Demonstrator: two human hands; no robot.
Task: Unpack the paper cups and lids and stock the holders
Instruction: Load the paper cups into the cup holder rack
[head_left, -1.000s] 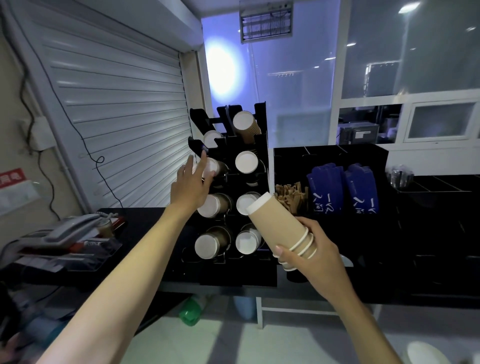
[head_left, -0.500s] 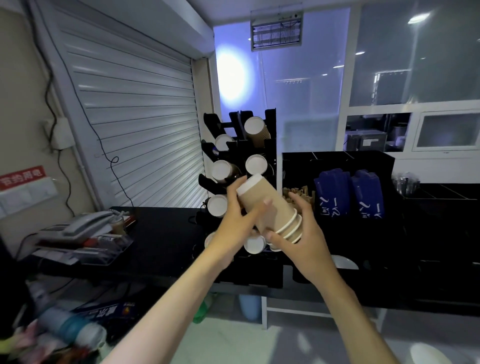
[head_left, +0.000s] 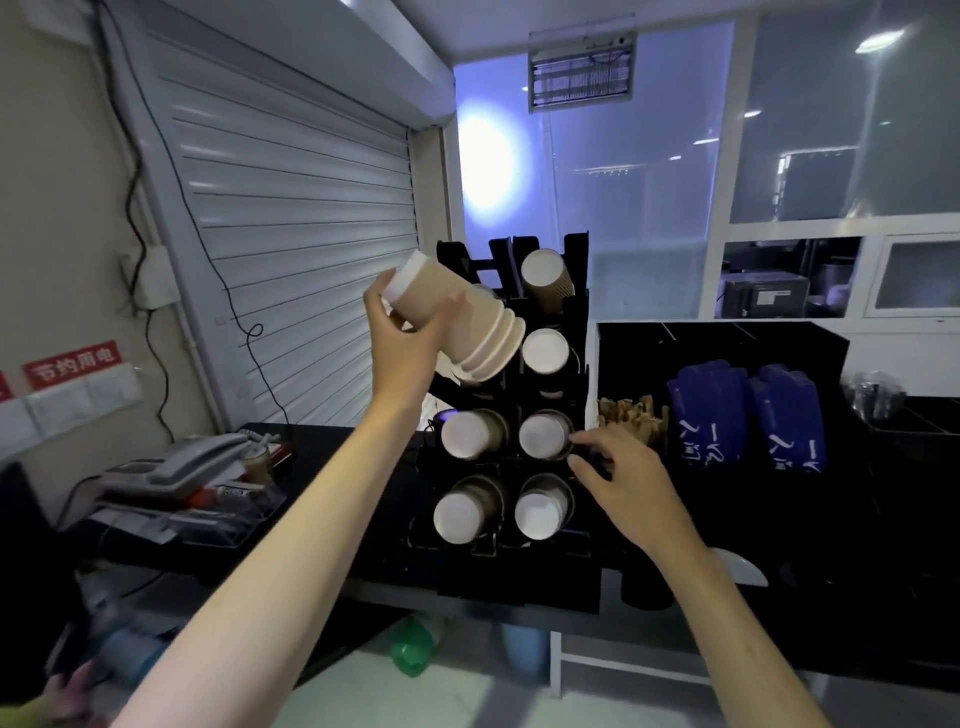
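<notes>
A person's left hand (head_left: 402, 338) gripped a short stack of nested brown paper cups (head_left: 457, 319), fingers and thumb wrapped around its middle, and held it tilted in the air before the upper left of a black cup holder rack (head_left: 576, 312). The white base of the stack pointed up and to the left; the stepped rims pointed down and right, close to the rack's second row on the left. The right hand (head_left: 631, 480) was open and empty, fingers spread, its fingertips (head_left: 582, 441) just beside the right-hand cup in the third row (head_left: 543, 436). Cups filled the rack's lower slots, white bases facing out. The rack stood on a dark counter (head_left: 337, 467), with blue packets (head_left: 711, 410) and brown stirrers (head_left: 631, 415) in a black organiser to its right, and a grey telephone (head_left: 182, 462) at the far left.
</notes>
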